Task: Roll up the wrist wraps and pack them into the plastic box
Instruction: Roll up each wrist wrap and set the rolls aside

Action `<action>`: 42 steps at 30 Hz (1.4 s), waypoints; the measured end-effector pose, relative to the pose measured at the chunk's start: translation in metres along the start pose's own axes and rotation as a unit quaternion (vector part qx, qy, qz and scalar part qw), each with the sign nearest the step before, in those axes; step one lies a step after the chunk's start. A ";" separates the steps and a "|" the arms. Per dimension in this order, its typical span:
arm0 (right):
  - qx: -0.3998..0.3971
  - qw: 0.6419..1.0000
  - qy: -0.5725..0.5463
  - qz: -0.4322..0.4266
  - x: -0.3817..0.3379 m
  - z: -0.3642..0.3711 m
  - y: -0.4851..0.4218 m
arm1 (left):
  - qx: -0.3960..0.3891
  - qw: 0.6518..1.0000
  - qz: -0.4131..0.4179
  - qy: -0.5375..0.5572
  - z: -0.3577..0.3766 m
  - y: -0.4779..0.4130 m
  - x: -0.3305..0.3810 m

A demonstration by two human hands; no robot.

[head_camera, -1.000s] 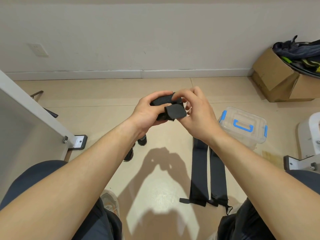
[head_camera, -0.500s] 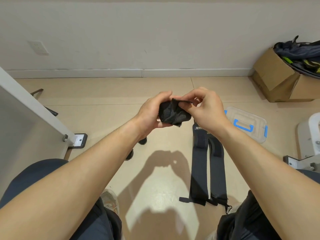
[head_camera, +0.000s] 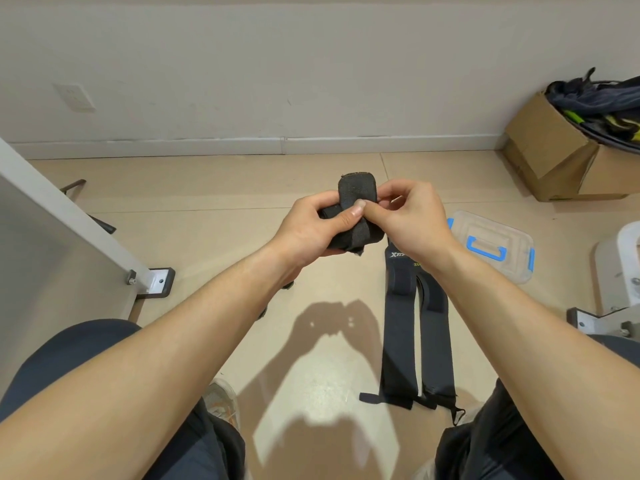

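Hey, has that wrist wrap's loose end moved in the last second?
Yes: the wrist wrap's loose end swung up toward the wall, now above the floor joint.

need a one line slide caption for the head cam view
Left hand and right hand grip a partly rolled wrist wrap; two flat wraps lie near the lidded plastic box.

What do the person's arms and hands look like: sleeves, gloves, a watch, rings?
The left hand and right hand are ungloved, with no ring, watch or band visible. The arms are bare to the frame edge, with no sleeves showing.
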State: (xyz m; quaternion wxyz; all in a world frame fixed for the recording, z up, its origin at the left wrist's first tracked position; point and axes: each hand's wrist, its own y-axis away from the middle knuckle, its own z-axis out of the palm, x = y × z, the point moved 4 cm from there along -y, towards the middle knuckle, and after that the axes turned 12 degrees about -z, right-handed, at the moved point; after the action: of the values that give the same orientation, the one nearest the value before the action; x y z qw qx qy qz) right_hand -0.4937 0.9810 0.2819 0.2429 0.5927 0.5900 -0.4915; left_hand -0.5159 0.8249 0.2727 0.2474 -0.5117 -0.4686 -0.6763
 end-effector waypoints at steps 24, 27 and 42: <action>-0.112 0.919 -0.286 0.247 0.002 0.028 0.020 | 0.001 0.981 0.111 -0.160 -0.011 -0.001 0.010; -0.117 0.904 -0.290 0.291 0.002 0.028 0.021 | -0.007 0.976 0.132 -0.175 -0.008 0.001 0.007; -0.053 0.974 0.130 -0.178 -0.015 0.015 0.013 | 0.043 0.979 -0.048 0.194 -0.032 -0.017 0.001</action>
State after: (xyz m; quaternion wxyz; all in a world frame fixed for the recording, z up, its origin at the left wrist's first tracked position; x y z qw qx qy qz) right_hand -0.4828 0.9588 0.2855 0.1040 0.5231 0.7376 -0.4141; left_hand -0.5448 0.8038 0.2663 0.3229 -0.3363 -0.4641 -0.7532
